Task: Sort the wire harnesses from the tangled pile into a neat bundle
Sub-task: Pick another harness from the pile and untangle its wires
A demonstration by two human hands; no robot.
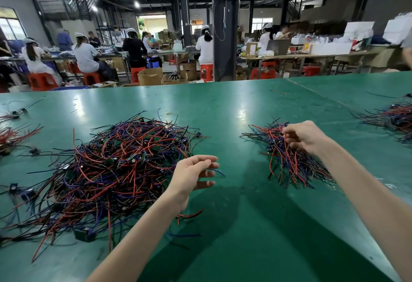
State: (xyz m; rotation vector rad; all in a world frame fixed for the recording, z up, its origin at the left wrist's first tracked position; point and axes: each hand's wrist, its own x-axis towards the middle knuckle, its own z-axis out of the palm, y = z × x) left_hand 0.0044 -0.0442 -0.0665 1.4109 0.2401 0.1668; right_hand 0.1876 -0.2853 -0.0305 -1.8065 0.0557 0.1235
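Left hand [193, 175]: one, raised above the table [223, 103] just right of the tangled pile [120, 170], palm turned right, fingers loosely extended and spread, thumb apart. One thin blue wire end [219, 172] shows beside the fingertips; whether it is touched cannot be told.

Right hand [306, 137]: one, fingers curled down into the upper end of the bundle [289, 161], gripping wires there; the forearm crosses the bundle's right side and hides part of it.

Wire heaps on the table: four.
1. Tangled pile, largest, left of centre: red, blue and black wires crossing in all directions, with small green circuit boards [83, 235] among them; strands trail toward the near edge.
2. Bundle, smaller, right of centre, well apart from the pile: wires lying roughly parallel, fanning toward the near side.
3. Further heap [394, 118] at the right edge, partly cut off.
4. Scattered wires [13, 136] at the left edge, partly cut off.

Loose items: one red wire [278, 92] far across the table; one small ring [168, 114] beyond the pile.

Surroundings: dark pillar [225, 25] behind the table; seated workers at benches on several red stools [42, 81]; cardboard boxes [150, 76] on the floor.
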